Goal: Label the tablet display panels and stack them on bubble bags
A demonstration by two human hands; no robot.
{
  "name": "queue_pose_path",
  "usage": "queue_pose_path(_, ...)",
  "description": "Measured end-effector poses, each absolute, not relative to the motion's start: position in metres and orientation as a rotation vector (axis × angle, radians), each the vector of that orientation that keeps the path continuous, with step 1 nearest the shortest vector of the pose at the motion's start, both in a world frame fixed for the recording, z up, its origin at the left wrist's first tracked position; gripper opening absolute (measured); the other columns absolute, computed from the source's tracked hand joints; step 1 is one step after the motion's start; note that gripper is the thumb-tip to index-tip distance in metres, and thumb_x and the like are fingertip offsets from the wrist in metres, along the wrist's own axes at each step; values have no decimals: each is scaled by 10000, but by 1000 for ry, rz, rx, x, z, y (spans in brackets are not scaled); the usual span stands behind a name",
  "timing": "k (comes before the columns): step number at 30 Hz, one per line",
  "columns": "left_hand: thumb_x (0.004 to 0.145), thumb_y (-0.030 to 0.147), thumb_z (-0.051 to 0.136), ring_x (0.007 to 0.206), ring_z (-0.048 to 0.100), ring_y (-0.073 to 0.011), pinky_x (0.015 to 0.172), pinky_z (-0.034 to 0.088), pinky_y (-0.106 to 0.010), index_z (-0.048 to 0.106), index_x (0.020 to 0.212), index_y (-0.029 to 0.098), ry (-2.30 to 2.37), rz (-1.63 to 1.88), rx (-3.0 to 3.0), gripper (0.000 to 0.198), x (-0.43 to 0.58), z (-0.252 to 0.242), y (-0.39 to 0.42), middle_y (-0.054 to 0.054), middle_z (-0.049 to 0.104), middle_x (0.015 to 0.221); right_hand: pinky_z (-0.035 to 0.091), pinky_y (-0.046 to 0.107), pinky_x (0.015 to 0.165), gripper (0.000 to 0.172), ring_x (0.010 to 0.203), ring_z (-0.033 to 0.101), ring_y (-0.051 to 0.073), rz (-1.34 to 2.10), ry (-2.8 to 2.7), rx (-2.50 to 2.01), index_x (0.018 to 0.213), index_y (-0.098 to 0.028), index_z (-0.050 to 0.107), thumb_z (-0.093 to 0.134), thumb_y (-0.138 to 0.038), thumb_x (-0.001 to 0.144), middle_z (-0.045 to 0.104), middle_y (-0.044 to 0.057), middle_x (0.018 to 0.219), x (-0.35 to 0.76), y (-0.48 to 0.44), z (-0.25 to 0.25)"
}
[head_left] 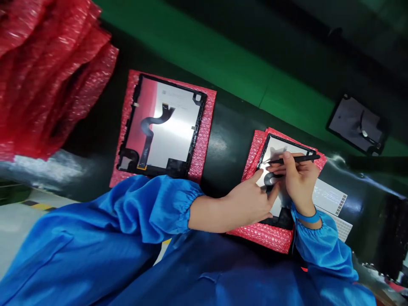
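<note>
My right hand point(299, 178) is closed round a slim black pair of tweezers point(306, 158), held like a pen. Their pointed tip is over the left edge of a display panel point(283, 202) with a black frame and a silvery back. My left hand point(245, 199) lies across the lower left of this panel, fingers apart, the index finger touching near the frame. A dark ribbon cable point(270, 180) shows between the two hands, partly hidden by them. Under the panel are red bubble-wrap bags point(274, 238).
To the left, a second display panel point(178, 136) with a curved ribbon cable lies on red bubble wrap point(201, 148). A pile of red bubble bags point(54, 76) stands far left. Sheets of white labels point(330, 196) lie right of my hand; another panel point(355, 123) lies back right.
</note>
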State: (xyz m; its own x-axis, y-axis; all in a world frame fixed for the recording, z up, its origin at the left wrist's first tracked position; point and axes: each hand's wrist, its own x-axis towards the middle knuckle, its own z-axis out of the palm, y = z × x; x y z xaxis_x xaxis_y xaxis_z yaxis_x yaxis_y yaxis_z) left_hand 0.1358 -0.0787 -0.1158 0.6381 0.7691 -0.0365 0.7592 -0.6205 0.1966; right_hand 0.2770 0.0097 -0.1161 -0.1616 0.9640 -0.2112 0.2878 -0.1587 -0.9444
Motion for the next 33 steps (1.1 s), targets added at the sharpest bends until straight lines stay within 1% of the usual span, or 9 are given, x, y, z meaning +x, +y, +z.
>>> queue_pose_path(6,1027,633,612,565,700,-258,1146,406,-526,588,1515,-10,1198,15,2601,807,133,-105,-68,-61,770,653,695,316,572,358,607,802,216,1358,-1458,-1484,914,-216,766,761,-571,962,810,34,727,281,13,-122)
queue_pose_path(13,978,648,689,578,708,-258,1164,383,-521,609,1497,6,1176,-13,2577,829,131,-106,-64,-65,782,680,682,303,548,339,578,785,202,1367,-1462,-1495,907,-221,767,774,-556,954,803,26,715,278,14,-122)
queue_pose_path(17,914,730,722,589,702,-264,1166,372,-526,645,1467,36,1171,23,2605,890,125,-105,-60,-71,785,684,670,284,536,341,567,780,194,1353,-1475,-1503,905,-216,776,778,-554,950,798,25,698,277,14,-122)
queue_pose_path(21,878,830,675,603,714,-265,1187,355,-524,683,1406,65,1124,41,2598,930,119,-107,-57,-80,792,709,670,286,552,377,582,788,198,1347,-1498,-1507,945,-195,786,767,-571,954,797,31,696,277,13,-122)
queue_pose_path(27,844,857,679,630,728,-284,1169,384,-540,695,1363,45,1105,93,2590,964,118,-106,-52,-100,783,710,661,277,553,387,589,788,188,1371,-1444,-1503,956,-185,781,774,-572,949,802,28,719,276,14,-125)
queue_pose_path(28,855,839,685,661,738,-288,1157,400,-538,710,1330,53,1088,118,2591,918,116,-104,-50,-101,781,714,659,280,543,388,579,786,190,1365,-1430,-1484,948,-185,777,778,-573,945,802,29,718,277,14,-123)
queue_pose_path(30,954,723,652,750,763,-284,1096,460,-502,742,1216,98,1108,172,2542,684,109,-100,-47,-97,787,755,652,284,519,377,557,780,195,1324,-1404,-1431,926,-189,769,786,-566,942,801,30,711,285,11,-118)
queue_pose_path(32,1074,536,542,806,775,-264,935,526,-424,735,1092,142,1307,185,2377,440,99,-98,-46,-89,792,818,643,283,499,355,530,772,198,1249,-1370,-1393,907,-196,761,791,-548,946,798,25,692,298,5,-112)
queue_pose_path(33,1102,453,491,805,775,-256,836,531,-389,719,1066,151,1454,164,2256,381,93,-98,-47,-86,792,842,644,285,502,342,524,770,200,1215,-1351,-1389,907,-197,758,792,-535,950,796,24,684,306,1,-110)
